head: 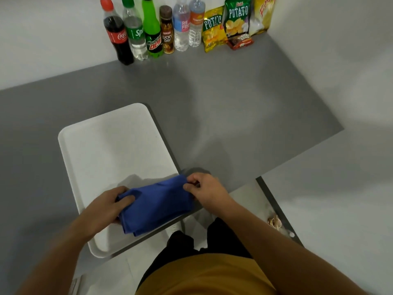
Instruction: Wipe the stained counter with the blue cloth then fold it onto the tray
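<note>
On the tray's near right corner: the cloth (pixel 156 206) lies bunched and partly folded, its right end reaching to the tray edge at the counter (pixel 234 116).
Left hand: the left hand (pixel 104 207) is closed on the cloth's left end, thumb on top and fingers tucked under the fold.
Right hand: the right hand (pixel 205 190) pinches the cloth's far right corner between thumb and fingertips, just at the tray's edge.
Step in hand: by my reading, the fold; no stain shows on the counter, so the wipe looks done.
Doing it well: keep the left end pinned flat as an anchor, draw the right corner taut to pull out the wrinkles, then carry it over to meet the left edge squarely; press along the crease before letting go, and shift the bundle inward so none hangs over the rim.
Risk: the cloth sits close to the tray's corner and to the counter's front edge, so a loose pull could drag it off.
Tray: the tray (pixel 102 145) is white with a raised rim and holds only the cloth; most of it is bare.
Bottles: six bottles (pixel 153 28) stand in a row at the wall, all capped; some hold dark, green or clear drink, levels hard to judge.
Snacks: chip bags (pixel 237 17) and a small box stand beside the bottles, seemingly sealed, well apart from the hands.
</note>
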A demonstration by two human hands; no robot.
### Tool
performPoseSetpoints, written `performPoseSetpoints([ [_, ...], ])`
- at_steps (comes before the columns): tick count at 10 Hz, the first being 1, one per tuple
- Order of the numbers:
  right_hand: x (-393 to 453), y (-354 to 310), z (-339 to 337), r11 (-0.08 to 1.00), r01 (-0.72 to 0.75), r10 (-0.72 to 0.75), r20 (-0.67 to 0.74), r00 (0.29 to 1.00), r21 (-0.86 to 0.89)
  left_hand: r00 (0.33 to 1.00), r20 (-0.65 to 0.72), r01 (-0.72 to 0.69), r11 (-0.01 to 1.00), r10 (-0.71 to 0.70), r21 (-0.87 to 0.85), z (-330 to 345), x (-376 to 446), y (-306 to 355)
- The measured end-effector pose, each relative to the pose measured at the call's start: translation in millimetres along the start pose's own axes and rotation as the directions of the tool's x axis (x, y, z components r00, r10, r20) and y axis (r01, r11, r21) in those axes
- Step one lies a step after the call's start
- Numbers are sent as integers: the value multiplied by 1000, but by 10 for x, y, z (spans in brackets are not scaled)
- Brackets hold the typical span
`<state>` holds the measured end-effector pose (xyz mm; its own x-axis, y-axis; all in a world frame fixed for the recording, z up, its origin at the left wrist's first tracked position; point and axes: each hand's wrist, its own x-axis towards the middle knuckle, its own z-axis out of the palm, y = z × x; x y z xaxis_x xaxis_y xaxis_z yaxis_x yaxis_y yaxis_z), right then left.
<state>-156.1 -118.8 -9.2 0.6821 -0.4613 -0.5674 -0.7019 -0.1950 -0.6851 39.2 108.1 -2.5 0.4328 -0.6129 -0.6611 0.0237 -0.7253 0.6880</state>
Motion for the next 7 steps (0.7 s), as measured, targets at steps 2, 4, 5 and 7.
performPoseSetpoints([
  [2,-8,-145,39,975,74,-77,-5,997,-212,998,64,6,958,-26,287,-137,156,-125],
  [4,23,-191,70,919,137,-147,1,989,-369,994,104,-64,863,13,501,-203,191,-31],
  [5,16,-189,67,908,153,-178,-28,984,-390,994,106,-95,799,40,594,-225,187,53],
  [7,-16,-143,46,942,120,-150,-76,986,-314,994,78,-109,742,77,661,-217,208,170],
])
